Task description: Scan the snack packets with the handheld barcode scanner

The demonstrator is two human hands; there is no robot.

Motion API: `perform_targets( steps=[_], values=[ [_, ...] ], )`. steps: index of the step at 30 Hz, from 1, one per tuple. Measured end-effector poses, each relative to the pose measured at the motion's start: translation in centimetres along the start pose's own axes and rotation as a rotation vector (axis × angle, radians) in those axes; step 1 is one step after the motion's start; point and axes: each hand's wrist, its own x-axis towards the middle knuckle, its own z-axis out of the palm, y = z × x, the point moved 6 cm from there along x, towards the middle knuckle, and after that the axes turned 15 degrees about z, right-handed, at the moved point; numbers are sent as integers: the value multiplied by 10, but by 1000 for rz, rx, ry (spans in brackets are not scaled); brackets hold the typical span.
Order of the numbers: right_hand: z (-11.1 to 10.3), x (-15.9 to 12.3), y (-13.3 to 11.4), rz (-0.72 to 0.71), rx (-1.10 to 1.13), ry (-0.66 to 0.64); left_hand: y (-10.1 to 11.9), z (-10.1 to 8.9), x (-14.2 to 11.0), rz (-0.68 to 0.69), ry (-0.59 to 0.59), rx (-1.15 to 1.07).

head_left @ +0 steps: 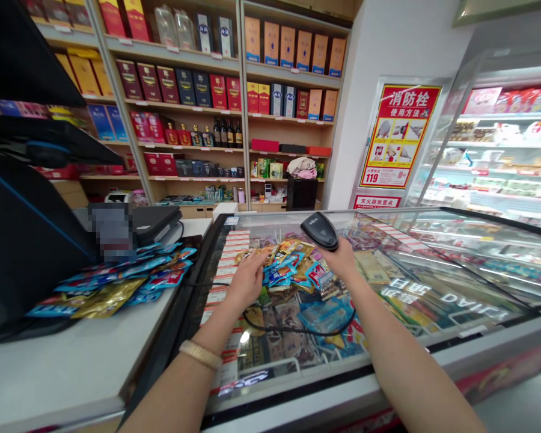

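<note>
My right hand is closed round the handle of a black barcode scanner, which is held over the glass top of a chest freezer. A black cable loops across the glass between my arms. Left of the scanner lies a loose pile of small blue, gold and red snack packets. My left hand is at the pile's left edge, its fingers bent over a gold packet; the fingertips are partly hidden. A woven bracelet circles my left wrist.
More snack packets are heaped on the white counter at left, beside a dark checkout terminal. Shelves of boxed bottles line the back wall. A lit display fridge stands at right.
</note>
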Motion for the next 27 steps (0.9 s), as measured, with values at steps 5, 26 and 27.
perform_targets(
  steps=[5, 26, 27],
  values=[
    [3, -2, -1, -44, -64, -9, 5, 1, -3, -16, -50, 48],
    [14, -12, -11, -152, -115, -94, -48, -142, -59, -723, 310, 668],
    [14, -12, -11, -157, -116, -93, -54, -140, -62, -727, 311, 657]
  ],
)
